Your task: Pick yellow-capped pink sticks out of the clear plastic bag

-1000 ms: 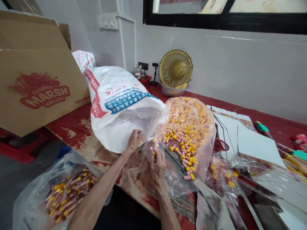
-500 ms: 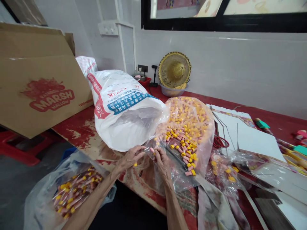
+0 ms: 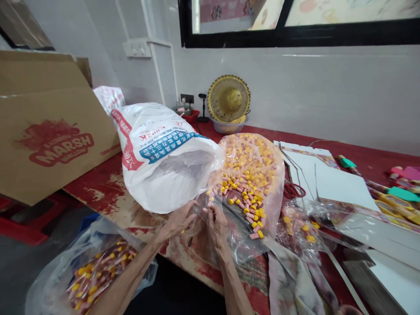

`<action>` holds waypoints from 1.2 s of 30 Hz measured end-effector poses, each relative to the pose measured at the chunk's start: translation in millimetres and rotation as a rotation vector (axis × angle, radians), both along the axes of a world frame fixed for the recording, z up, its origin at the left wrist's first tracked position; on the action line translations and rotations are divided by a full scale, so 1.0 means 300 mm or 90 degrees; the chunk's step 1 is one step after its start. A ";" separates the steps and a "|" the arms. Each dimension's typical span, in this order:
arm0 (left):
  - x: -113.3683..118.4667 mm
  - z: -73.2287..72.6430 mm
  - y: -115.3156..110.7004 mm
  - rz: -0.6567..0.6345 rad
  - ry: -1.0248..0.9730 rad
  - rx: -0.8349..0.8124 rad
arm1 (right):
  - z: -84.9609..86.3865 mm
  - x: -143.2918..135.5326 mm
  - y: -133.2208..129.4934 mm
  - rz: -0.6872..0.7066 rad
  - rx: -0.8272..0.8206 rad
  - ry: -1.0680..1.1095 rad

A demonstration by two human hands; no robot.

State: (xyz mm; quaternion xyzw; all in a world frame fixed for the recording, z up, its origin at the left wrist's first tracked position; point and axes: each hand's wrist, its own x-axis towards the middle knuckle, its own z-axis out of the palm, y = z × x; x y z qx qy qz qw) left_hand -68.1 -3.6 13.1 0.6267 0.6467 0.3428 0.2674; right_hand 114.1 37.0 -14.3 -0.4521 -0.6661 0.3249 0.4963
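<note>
Hands first: both are down at the near edge of the clear plastic bag (image 3: 252, 183), which is my landmark for everything else. That bag lies on its side on the red bench (image 3: 98, 183), stuffed with small pink pieces with yellow caps (image 3: 249, 192), its loose open mouth facing the person. The left hand (image 3: 179, 221) sits just left of the mouth, fingers curled and pinching the thin plastic edge, though what exactly sits between the fingertips is too small to tell. The right hand (image 3: 216, 223) is right at the mouth too, fingers bent into the crinkled film, gripping it. The two hands are nearly touching each other.

Directly left of the clear bag, and pressed against it, is a big white woven sack (image 3: 157, 153) with red and blue print, lying on its side. Further left stands a brown cardboard box (image 3: 52, 135) printed "MARSH". Behind the bag, by the wall, a straw hat (image 3: 229, 99) rests in a bowl. To the right are white card sheets (image 3: 328, 183). Below and left, off the bench edge, another plastic bag (image 3: 88, 271) holds more of the same pieces.
</note>
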 end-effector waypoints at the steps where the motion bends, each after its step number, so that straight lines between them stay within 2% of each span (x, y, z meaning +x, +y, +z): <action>1: -0.005 0.020 0.011 0.064 -0.105 0.000 | 0.017 0.001 -0.002 -0.008 -0.022 0.032; 3: -0.009 0.058 0.025 0.192 -0.319 0.015 | 0.049 0.000 -0.008 0.001 -0.076 0.081; 5: 0.001 0.087 0.028 0.253 -0.485 0.034 | 0.066 -0.008 -0.014 0.052 -0.140 0.119; 7: 0.028 0.097 0.023 0.230 -0.569 0.016 | 0.064 -0.022 -0.019 0.113 -0.192 0.156; 9: 0.063 0.086 0.018 0.181 -0.578 -0.036 | 0.049 -0.033 -0.019 0.139 -0.214 0.188; 11: 0.092 0.063 0.015 0.151 -0.521 -0.087 | 0.032 -0.035 -0.012 0.130 -0.218 0.205; 13: 0.107 0.039 0.011 0.149 -0.422 -0.093 | 0.021 -0.024 -0.001 0.106 -0.226 0.203; 17: 0.115 0.015 -0.003 0.129 -0.165 0.012 | 0.018 0.014 0.011 0.054 -0.202 0.136; 21: 0.165 0.010 0.000 -0.005 0.087 0.070 | 0.003 0.038 0.010 -0.057 -0.081 0.060; 25: 0.230 0.012 0.049 -0.123 0.271 0.042 | -0.040 0.050 0.047 -0.182 0.032 -0.014; 27: 0.235 0.015 0.076 -0.130 0.277 0.024 | -0.065 0.052 0.081 -0.234 0.075 -0.088; 29: 0.219 0.016 0.091 -0.107 0.225 0.023 | -0.087 0.052 0.111 -0.260 0.105 -0.163; 33: 0.169 0.016 0.073 -0.037 0.086 0.044 | -0.100 0.053 0.134 -0.223 0.128 -0.221; 36: 0.157 0.023 0.040 0.004 0.071 0.076 | -0.084 0.064 0.135 -0.225 0.098 -0.205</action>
